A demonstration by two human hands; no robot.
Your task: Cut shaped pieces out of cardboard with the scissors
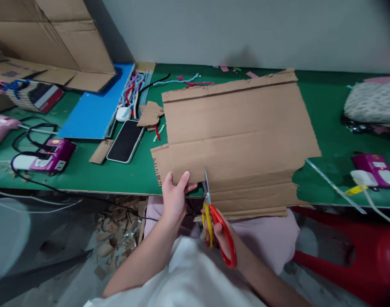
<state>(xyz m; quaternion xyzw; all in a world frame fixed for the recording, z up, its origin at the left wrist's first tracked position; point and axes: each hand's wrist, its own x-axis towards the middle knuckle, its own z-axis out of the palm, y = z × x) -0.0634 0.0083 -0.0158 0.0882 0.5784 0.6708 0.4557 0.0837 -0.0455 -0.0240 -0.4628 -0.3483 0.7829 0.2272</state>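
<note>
A large flat sheet of brown cardboard (240,128) lies on the green table, its near edge reaching past the table's front. My left hand (176,194) grips the near left part of the sheet, thumb on top, beside some printed lettering. In my right hand (222,234) are scissors (225,238) with one red and one yellow handle. Their blades are parted around the cardboard, one on top of it, at a cut just right of my left fingers. Part of the lower blade is hidden under the sheet.
Left of the sheet lie a phone (126,141), a white earbud case (123,114), cardboard scraps (150,114) and a blue board (92,108). Purple power strips (59,155) sit at both sides. A clear stick (336,185) lies right. A red stool (351,260) stands below.
</note>
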